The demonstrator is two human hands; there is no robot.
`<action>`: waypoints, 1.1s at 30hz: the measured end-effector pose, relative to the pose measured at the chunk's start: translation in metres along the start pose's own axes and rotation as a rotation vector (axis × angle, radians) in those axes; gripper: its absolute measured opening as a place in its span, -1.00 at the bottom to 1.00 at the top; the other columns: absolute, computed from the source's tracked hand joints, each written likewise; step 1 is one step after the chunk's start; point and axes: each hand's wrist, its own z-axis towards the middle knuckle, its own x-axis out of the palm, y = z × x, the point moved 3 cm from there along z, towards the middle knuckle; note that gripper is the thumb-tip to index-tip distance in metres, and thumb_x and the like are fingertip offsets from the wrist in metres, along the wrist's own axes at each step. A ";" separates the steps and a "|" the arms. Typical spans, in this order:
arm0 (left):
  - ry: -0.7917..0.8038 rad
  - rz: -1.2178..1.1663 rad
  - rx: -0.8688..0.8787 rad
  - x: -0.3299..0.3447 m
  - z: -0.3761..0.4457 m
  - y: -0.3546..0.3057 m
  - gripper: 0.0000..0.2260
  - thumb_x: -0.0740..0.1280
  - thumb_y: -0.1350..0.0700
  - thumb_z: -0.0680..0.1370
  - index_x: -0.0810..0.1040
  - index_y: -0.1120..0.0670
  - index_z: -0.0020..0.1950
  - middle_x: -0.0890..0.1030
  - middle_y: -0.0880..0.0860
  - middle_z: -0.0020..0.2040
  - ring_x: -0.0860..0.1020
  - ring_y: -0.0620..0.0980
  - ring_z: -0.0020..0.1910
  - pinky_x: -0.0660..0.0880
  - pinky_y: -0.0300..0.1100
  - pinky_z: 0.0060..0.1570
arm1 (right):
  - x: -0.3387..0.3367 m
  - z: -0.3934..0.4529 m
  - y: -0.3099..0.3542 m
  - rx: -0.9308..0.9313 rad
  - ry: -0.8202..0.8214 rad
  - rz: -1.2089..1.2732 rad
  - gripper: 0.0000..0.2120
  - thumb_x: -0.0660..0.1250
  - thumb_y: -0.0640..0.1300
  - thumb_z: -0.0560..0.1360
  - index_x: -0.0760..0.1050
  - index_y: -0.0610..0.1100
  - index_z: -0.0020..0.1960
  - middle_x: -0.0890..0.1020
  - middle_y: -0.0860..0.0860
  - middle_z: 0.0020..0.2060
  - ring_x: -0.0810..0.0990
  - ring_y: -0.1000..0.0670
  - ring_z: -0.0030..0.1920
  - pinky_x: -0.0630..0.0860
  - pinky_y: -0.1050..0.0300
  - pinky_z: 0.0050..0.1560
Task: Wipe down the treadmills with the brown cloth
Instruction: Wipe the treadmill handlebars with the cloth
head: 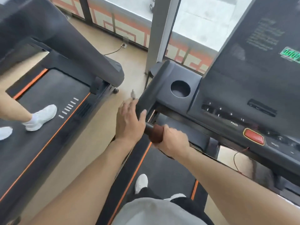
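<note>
The person stood on the belt of the right treadmill (pixel 164 172), one white shoe (pixel 141 182) visible on it, with both bare forearms reaching forward. The right hand (pixel 173 140) was closed around the brown cloth (pixel 156 133), which was wrapped on the black handlebar (pixel 148 128) of this treadmill. Just left of it, the left hand (pixel 129 120) lay open with the palm against the side arm (pixel 151 88) of the console, the thumb on top. Farther, the console showed a round cup holder (pixel 180 89), a red stop button (pixel 254 136) and a green display (pixel 291 55). On the left treadmill (pixel 53 98), well apart, another person's white shoes (pixel 40 116) stood on the belt
</note>
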 end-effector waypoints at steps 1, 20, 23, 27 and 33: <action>-0.020 -0.020 0.043 0.002 -0.001 -0.005 -0.61 0.26 0.02 0.65 0.44 0.08 0.46 0.45 0.08 0.47 0.34 0.07 0.47 0.18 -0.09 0.51 | 0.000 0.006 0.001 -0.017 -0.040 -0.021 -0.51 0.36 0.33 0.43 0.40 -0.01 0.13 0.66 0.02 -0.02 0.61 -0.09 -0.12 0.51 0.06 -0.18; 0.381 -0.794 -0.800 0.098 -0.107 0.023 -0.44 0.39 0.30 0.44 0.45 -0.16 0.35 0.64 -0.09 0.25 0.59 -0.05 0.22 0.45 0.00 0.34 | -0.011 0.057 0.001 -0.129 0.488 0.353 -0.55 0.56 0.25 0.31 0.59 -0.01 0.04 0.70 0.03 -0.08 0.69 0.00 -0.12 0.64 0.09 -0.06; 0.405 -0.881 -0.837 0.100 -0.092 0.014 -0.57 0.36 0.23 0.36 0.55 -0.02 0.22 0.69 -0.02 0.07 0.64 0.02 0.06 0.59 -0.02 0.14 | -0.006 0.056 -0.008 -0.080 0.556 0.402 -0.52 0.56 0.27 0.26 0.64 -0.02 0.02 0.73 0.00 -0.12 0.73 -0.04 -0.13 0.69 0.00 0.00; 0.475 -1.014 -0.797 0.104 -0.110 -0.005 -0.50 0.25 0.34 0.45 0.48 0.05 0.37 0.66 0.00 0.02 0.61 -0.04 -0.08 0.56 -0.22 -0.14 | -0.001 0.044 -0.025 -0.105 0.489 0.349 -0.47 0.51 0.31 0.24 0.61 -0.02 0.06 0.72 0.00 -0.11 0.71 -0.05 -0.12 0.67 -0.04 0.05; 0.506 -0.819 -0.721 0.140 -0.165 -0.058 -0.40 0.36 0.27 0.44 0.32 -0.18 0.39 0.60 -0.18 0.17 0.55 -0.05 0.28 0.49 -0.01 0.35 | 0.005 0.009 -0.087 -0.131 0.445 0.290 -0.60 0.50 0.19 0.36 0.54 -0.01 0.07 0.66 0.00 -0.07 0.65 -0.02 -0.12 0.59 0.08 -0.08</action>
